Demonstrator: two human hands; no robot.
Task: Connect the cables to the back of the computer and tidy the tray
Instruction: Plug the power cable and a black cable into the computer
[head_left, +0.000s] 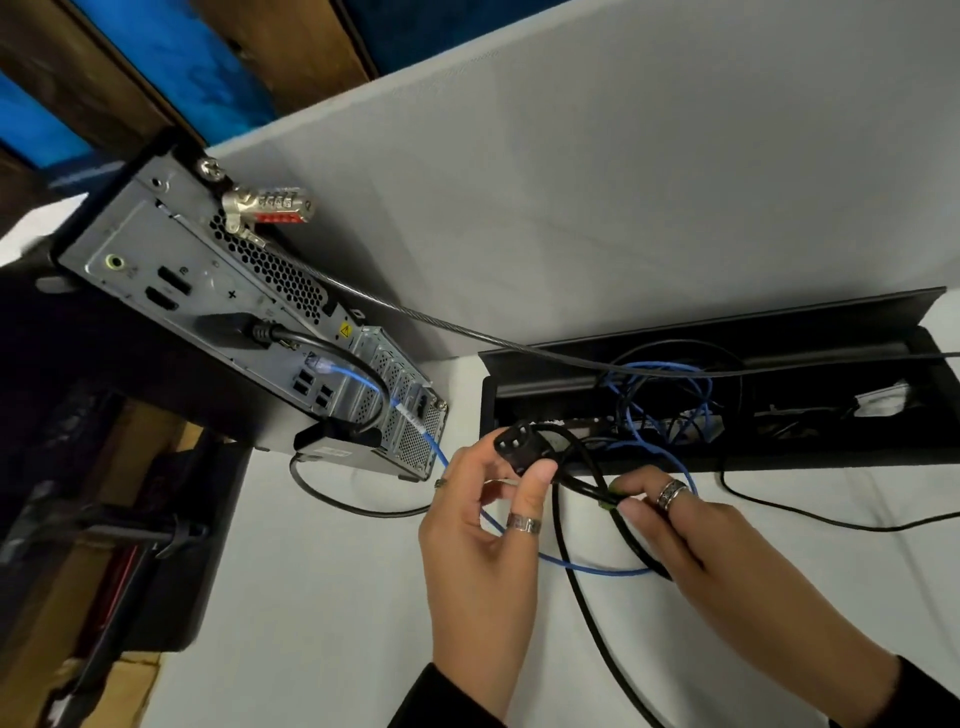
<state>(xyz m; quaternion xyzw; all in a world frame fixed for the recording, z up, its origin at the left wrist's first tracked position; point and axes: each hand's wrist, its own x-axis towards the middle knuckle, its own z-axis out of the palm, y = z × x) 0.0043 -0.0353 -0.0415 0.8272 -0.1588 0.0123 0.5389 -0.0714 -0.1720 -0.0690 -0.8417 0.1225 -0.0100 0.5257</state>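
Black three-hole power plug (514, 441), unplugged.

Between your hands and the computer (249, 332) the white desk (311, 597) is free, but the blue cable (441, 457) and a black cable loop (332, 499) cross it.

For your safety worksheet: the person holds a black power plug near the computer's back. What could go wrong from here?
1. The power cord loops over the blue network cable; pulling it toward the computer may tug that cable loose.
2. Cables in the open tray are tangled, so the cord might snag as the left hand lifts the plug.
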